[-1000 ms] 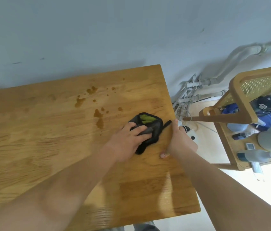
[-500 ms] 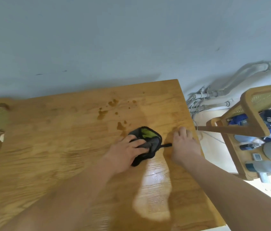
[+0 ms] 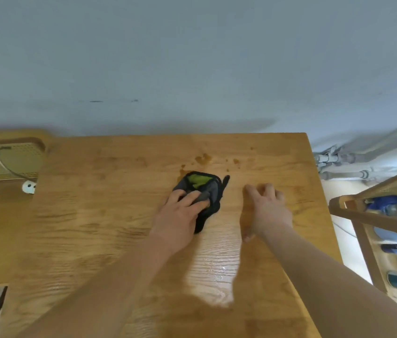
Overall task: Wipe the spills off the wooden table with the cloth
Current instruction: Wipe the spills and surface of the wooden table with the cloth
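Note:
A dark grey and black cloth (image 3: 210, 189) with a green patch lies bunched on the wooden table (image 3: 109, 215). My left hand (image 3: 178, 220) presses down on its near side, fingers closed over the fabric. Brown spill spots (image 3: 203, 159) sit on the wood just beyond the cloth, and the cloth's far edge touches the nearest stain. My right hand (image 3: 267, 211) rests flat on the table to the right of the cloth, fingers spread, holding nothing.
A pale wall runs behind the table. A cane-seat chair (image 3: 7, 162) stands at the left. At the right are white pipes (image 3: 339, 164) and a wooden rack (image 3: 385, 215) with bottles and small items. The table's right edge is close to my right hand.
My left hand has pushed the cloth away from me over the nearer spill spots, which no longer show. My right hand moved off the table's right edge and now lies flat on top.

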The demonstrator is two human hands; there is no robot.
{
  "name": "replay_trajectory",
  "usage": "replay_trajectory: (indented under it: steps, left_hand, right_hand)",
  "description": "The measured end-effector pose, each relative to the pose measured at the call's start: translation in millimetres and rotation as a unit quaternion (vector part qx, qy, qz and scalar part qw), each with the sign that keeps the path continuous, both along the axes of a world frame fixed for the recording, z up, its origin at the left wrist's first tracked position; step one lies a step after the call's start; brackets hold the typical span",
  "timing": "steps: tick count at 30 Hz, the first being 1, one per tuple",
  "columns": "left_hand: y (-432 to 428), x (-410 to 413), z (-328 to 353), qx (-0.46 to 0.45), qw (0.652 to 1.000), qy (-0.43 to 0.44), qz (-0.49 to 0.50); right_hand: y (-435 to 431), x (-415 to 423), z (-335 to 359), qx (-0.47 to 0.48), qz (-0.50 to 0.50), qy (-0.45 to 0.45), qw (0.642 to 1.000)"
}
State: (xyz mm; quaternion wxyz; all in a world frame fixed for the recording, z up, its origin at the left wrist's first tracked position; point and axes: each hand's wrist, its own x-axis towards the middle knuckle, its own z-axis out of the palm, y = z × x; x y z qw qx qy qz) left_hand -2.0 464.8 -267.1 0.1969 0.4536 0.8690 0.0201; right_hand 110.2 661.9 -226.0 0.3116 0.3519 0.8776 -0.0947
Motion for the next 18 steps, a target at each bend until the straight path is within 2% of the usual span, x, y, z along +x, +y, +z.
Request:
replay_trajectory:
  steps: [2, 5, 8, 10, 13, 14, 16, 18]
  left_hand:
    - [6, 24, -1, -0.008, 0.999, 0.000, 0.035]
    - [-1, 44, -1, -0.027, 0.994, -0.011, -0.104]
    - [-8, 4, -1, -0.043, 0.976, -0.020, -0.212]
    - [-10, -18, -4, -0.022, 0.988, -0.033, -0.146]
    - [-5, -1, -5, 0.039, 0.997, -0.028, 0.067]
    - [-3, 16, -7, 0.045, 0.993, -0.024, 0.102]
    - [-3, 46, -7, 0.058, 0.996, -0.037, 0.053]
    - [-12, 47, -10, 0.082, 0.992, -0.043, -0.086]
  right_hand:
    - [-2, -6, -4, 0.009, 0.006, -0.014, 1.000]
    - [-6, -10, -8, 0.016, -0.002, -0.013, 1.000]
    - [-8, -9, -9, 0.004, -0.021, -0.004, 1.000]
    - [-6, -6, -9, -0.006, -0.031, 0.000, 0.999]
    - [-6, -5, -9, -0.006, -0.042, 0.003, 0.999]
    - [-6, -5, -9, -0.004, -0.043, 0.005, 0.999]
    - [-8, -5, -9, -0.005, -0.043, 0.009, 0.999]
    - [-8, -5, -8, -0.006, -0.039, 0.008, 0.999]
